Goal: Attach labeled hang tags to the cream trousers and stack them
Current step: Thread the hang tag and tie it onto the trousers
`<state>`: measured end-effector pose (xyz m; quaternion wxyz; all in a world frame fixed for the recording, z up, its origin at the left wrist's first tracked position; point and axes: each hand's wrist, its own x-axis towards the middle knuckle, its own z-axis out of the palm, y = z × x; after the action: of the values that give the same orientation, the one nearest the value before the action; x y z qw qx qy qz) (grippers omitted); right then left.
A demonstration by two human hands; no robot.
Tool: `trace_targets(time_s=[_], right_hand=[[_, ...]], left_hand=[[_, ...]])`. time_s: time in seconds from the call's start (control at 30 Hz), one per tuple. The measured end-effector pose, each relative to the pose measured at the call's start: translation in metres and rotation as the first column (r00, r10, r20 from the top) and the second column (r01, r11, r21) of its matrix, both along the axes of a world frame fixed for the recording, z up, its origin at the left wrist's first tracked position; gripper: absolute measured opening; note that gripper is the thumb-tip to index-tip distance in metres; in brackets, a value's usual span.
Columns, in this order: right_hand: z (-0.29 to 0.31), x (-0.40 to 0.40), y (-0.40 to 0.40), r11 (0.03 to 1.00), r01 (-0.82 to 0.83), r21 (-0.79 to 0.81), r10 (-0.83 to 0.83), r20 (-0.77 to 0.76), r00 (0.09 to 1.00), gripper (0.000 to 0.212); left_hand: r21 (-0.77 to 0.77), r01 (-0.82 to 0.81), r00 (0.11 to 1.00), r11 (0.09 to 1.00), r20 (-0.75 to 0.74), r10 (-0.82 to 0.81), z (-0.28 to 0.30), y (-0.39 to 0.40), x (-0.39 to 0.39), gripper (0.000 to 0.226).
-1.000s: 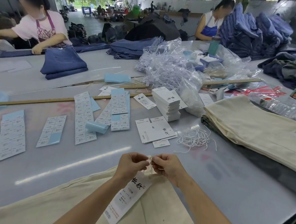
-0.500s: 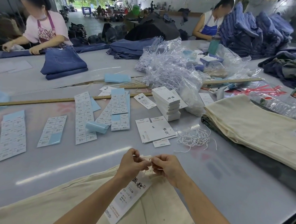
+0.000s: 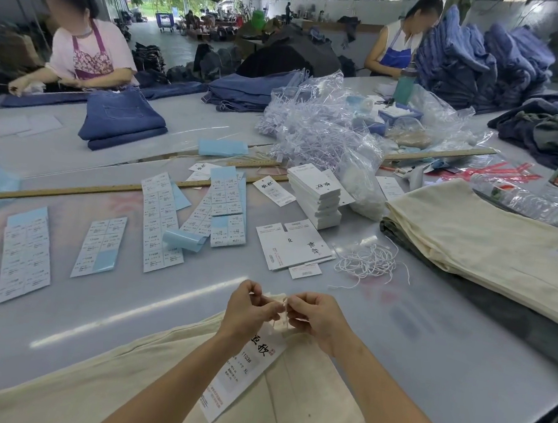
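Near the table edge (image 3: 459, 385), both hands (image 3: 249, 315) (image 3: 314, 316) pinch string (image 3: 282, 310) over cream trousers (image 3: 115, 383).

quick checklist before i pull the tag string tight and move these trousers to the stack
1. Both hands on the string: left hand and right hand pinch the white string between them: ok.
2. Hang tag labeled: printed 1103# and XL: ok.
3. String passed through the cream trousers: hidden by the fingers: cannot tell.
4. Knot closed: too small to see: cannot tell.
5. Stack of cream trousers ready at the right, top bare where shown: ok.
6. Spare strings lying loose on the table: ok.
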<state>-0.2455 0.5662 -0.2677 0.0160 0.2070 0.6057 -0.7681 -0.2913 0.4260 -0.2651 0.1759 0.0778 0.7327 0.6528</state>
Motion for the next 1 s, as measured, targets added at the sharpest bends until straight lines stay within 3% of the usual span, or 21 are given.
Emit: trace_targets(time_s=[0.37, 0.63, 1.0], right_hand=[[-0.002, 0.001, -0.002, 0.997, -0.034, 0.075, 0.036, -0.022, 0.999, 0.016], [0.0, -0.001, -0.002, 0.999, -0.049, 0.021, 0.048, 0.016, 0.999, 0.016], [-0.001, 0.001, -0.015, 0.995, -0.007, 0.103, 0.004, 0.026, 1.0, 0.02]], left_hand=[[-0.022, -0.022, 1.0, 1.0, -0.007, 0.022, -0.005, -0.002, -0.001, 0.038], [-0.136, -0.109, 0.974, 0.985, -0.214, 0.078, -0.01, -0.001, -0.002, 0.039], [-0.067, -0.178, 0.972, 0.982, -0.17, 0.164, -0.017, 0.0, -0.001, 0.03]])
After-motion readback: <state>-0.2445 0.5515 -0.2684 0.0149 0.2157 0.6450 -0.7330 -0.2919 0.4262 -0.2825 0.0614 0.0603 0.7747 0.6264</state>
